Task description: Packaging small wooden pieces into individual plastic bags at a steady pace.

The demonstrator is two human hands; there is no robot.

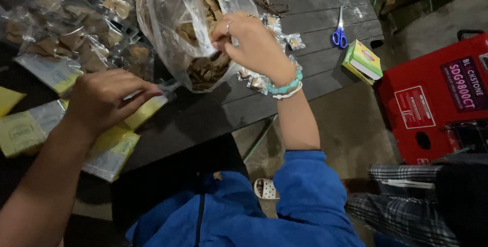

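My right hand (pixel 251 43), with a turquoise bead bracelet at the wrist, reaches into the mouth of a large clear plastic bag (pixel 175 18) full of dry brown pieces and pinches some of them. My left hand (pixel 104 99) is closed on a small yellow and clear packet (pixel 145 110) and holds it against the dark wooden table (pixel 305 28). More flat yellow packets (pixel 109 153) lie under and beside that hand.
Several filled clear packets (pixel 76 28) are piled at the back left. Blue-handled scissors (pixel 339 36) and a green and yellow box (pixel 362 61) lie near the table's right edge. A red machine (pixel 437 99) stands on the floor to the right. Someone's checked-trousered legs (pixel 406 201) are at lower right.
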